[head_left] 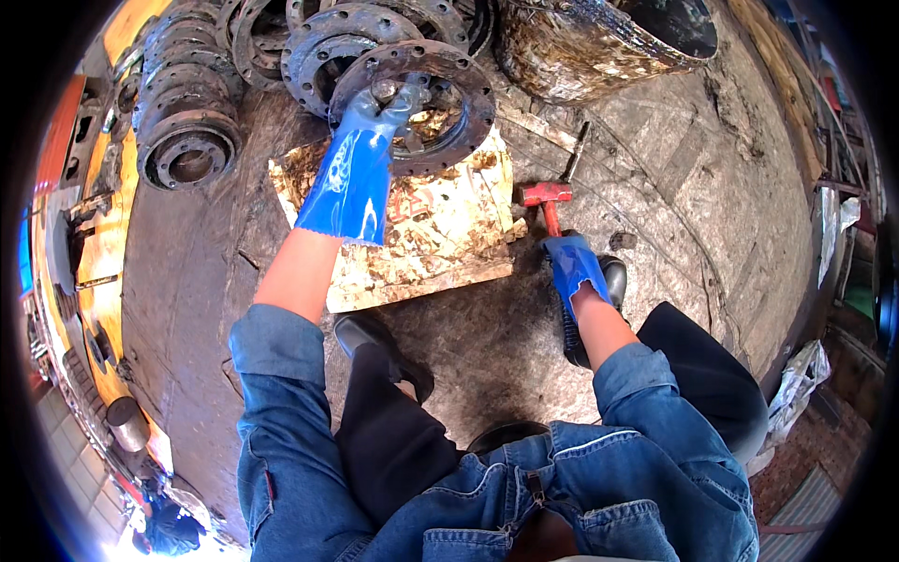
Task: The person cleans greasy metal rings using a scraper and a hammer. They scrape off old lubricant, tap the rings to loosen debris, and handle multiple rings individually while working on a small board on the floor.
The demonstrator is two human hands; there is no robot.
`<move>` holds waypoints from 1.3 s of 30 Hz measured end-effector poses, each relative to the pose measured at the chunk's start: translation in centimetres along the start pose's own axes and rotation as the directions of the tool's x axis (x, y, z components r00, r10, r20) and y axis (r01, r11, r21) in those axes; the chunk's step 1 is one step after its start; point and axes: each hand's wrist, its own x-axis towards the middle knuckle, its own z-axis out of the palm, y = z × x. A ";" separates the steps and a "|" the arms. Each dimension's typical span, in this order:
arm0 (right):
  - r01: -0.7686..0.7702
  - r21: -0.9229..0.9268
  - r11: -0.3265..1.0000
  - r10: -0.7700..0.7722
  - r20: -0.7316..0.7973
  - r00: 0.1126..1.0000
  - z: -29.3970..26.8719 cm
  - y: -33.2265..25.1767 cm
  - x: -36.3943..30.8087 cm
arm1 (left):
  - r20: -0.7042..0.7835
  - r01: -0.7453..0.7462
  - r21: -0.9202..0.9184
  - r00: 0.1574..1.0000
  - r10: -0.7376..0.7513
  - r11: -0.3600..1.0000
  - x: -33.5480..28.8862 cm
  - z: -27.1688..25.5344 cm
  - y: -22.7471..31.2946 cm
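Note:
My left hand (379,108), in a long blue rubber glove, is over a rusty flange ring (478,112) with bolt holes. Its fingers are closed around a metal piece (384,90) whose round end points up; the rest is largely hidden, so its kind is unclear. Beneath the ring's near part is a dirty, flaking pale board (421,272). On the right, my gloved right hand (569,258) grips the handle of a red hammer (546,194), held low beside my right shoe. The hammer head is apart from the ring.
More flange rings (314,56) lie behind, and a row of rusty flanges (190,150) stands at the left. A grimy drum (581,56) is at the far right. A thin metal rod (578,150) lies beyond the hammer. Another person (171,527) is at the lower left.

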 end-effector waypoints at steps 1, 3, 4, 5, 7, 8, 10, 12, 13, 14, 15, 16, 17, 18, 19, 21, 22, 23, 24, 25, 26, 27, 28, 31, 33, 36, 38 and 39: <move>-0.003 0.043 0.999 0.004 -0.027 1.000 0.7 1.2 0.4 | 0.006 -0.003 0.002 1.000 0.003 1.000 0.2 0.1 -0.1; -0.146 0.165 0.975 0.151 -0.016 0.988 1.4 1.2 1.6 | 0.014 -0.025 0.010 1.000 0.025 1.000 0.6 0.5 -0.2; -0.201 0.180 0.963 0.205 -0.001 0.979 1.5 1.3 2.1 | 0.026 -0.036 0.016 0.999 0.036 0.999 0.9 0.8 -0.2; -0.219 0.090 0.972 0.217 0.036 0.976 1.0 -0.4 2.1 | 0.024 -0.052 0.020 0.998 0.052 0.998 0.9 0.5 -0.4; -0.261 0.152 0.953 0.249 0.094 0.964 -0.1 -2.9 1.2 | 0.067 -0.097 0.022 0.993 0.095 0.995 1.8 0.9 -0.6; -0.277 0.291 0.916 0.240 0.158 0.958 0.1 -4.3 0.9 | 0.051 -0.119 0.046 0.992 0.117 0.992 1.4 0.5 -0.8; -0.269 0.490 0.829 0.159 0.254 0.954 -1.1 -8.0 -0.4 | -0.070 -0.167 0.170 0.981 0.181 0.971 1.2 2.7 -1.1; -0.216 0.593 0.775 -0.015 0.359 0.933 -3.6 -14.6 -3.2 | -0.003 -0.071 0.158 0.997 0.072 0.985 1.4 1.4 -1.9; -0.143 0.590 0.794 -0.085 0.342 0.936 -5.2 -17.4 -4.1 | -0.036 -0.108 0.195 0.992 0.117 0.975 1.0 3.6 -1.7; -0.069 0.581 0.811 -0.168 0.344 0.924 -6.6 -20.6 -5.2 | -0.085 -0.209 0.258 0.968 0.237 0.943 0.7 4.4 -1.6; -0.032 0.605 0.796 -0.189 0.299 0.935 -7.8 -24.4 -7.0 | -0.067 -0.246 0.316 0.958 0.280 0.916 0.5 3.9 -1.9; 0.038 0.608 0.793 -0.283 0.312 0.907 -8.7 -26.5 -7.9 | -0.047 -0.283 0.369 0.946 0.322 0.885 0.5 3.4 -2.2; 0.099 0.618 0.780 -0.361 0.313 0.879 -9.8 -28.3 -8.5 | -0.020 -0.285 0.365 0.949 0.314 0.886 0.5 3.7 -1.9; 0.115 0.608 0.786 -0.363 0.301 0.882 -10.0 -29.2 -8.9 | -0.020 -0.309 0.423 0.937 0.350 0.852 0.2 4.2 -1.8; 0.130 0.601 0.788 -0.370 0.294 0.881 -9.9 -30.1 -9.2 | -0.023 -0.326 0.486 0.923 0.385 0.811 -0.7 4.9 -0.5; 0.164 0.589 0.792 -0.407 0.309 0.860 -8.7 -32.0 -9.8 | -0.001 -0.287 0.353 0.952 0.307 0.891 0.0 3.3 -2.4; 0.180 0.537 0.824 -0.387 0.303 0.871 -7.4 -31.6 -9.4 | 0.032 -0.273 0.273 0.961 0.275 0.922 0.5 2.9 -3.1; 0.165 0.485 0.859 -0.343 0.304 0.889 -5.0 -29.6 -7.6 | 0.042 -0.275 0.230 0.961 0.272 0.934 0.4 2.2 -3.8; 0.095 0.458 0.884 -0.249 0.289 0.925 -3.6 -26.6 -5.1 | 0.090 -0.266 0.295 0.964 0.250 0.918 -0.3 4.1 -2.3; 0.010 0.482 0.876 -0.182 0.311 0.933 -2.3 -24.7 -3.6 | 0.093 -0.389 0.217 0.921 0.377 0.896 -0.3 4.1 -2.7; -0.126 0.476 0.871 -0.085 0.398 0.913 -2.0 -25.4 -3.6 | 0.059 -0.395 0.263 0.917 0.394 0.880 -0.4 4.0 -2.4; -0.196 0.442 0.875 -0.039 0.468 0.883 -3.5 -25.5 -4.0 | 0.027 -0.399 0.308 0.911 0.411 0.864 -0.5 3.9 -2.2; -0.180 0.364 0.914 0.012 0.418 0.908 -4.3 -26.2 -4.0 | -0.002 -0.400 0.352 0.904 0.428 0.846 -0.3 4.0 -1.9; 0.096 0.457 0.884 -0.246 0.281 0.928 -7.7 -29.4 -7.5 | 0.011 -0.301 0.150 0.953 0.303 0.942 -0.5 3.6 -1.7; 0.274 0.528 0.804 -0.418 0.173 0.892 -8.9 -31.7 -9.9 | -0.009 -0.303 0.229 0.950 0.313 0.925 -0.2 3.2 -2.7; 0.388 0.546 0.743 -0.532 0.128 0.837 -8.4 -33.0 -11.1 | -0.045 -0.294 0.347 0.943 0.329 0.891 0.2 2.9 -3.3; 0.334 0.357 0.872 -0.411 0.166 0.896 -6.1 -30.8 -8.6 | -0.021 -0.281 0.350 0.951 0.307 0.894 0.2 2.9 -3.4; 0.256 0.183 0.949 -0.289 0.182 0.940 -5.1 -28.8 -6.6 | 0.060 -0.248 0.295 0.969 0.241 0.923 0.3 3.6 -2.9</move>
